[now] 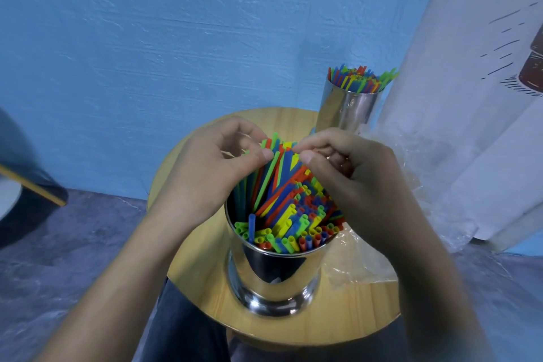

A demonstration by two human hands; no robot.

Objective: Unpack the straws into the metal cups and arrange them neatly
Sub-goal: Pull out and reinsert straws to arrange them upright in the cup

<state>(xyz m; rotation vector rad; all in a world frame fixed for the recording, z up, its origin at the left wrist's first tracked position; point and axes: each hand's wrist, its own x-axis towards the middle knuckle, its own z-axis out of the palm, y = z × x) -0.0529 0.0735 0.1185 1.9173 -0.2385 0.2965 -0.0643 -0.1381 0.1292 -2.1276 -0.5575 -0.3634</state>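
The left grip and right grip each pinch tips of coloured straws leaning in the near metal cup on the round wooden desk; a second metal cup, filled, stands behind.

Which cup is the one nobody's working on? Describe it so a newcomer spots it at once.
Start at the round wooden table. At its far right edge, next to the white curtain, is a shiny far cup with upright straws bunched in it. Unlike the near cup, where the left hand and right hand pinch crossed straws, no hand touches it.
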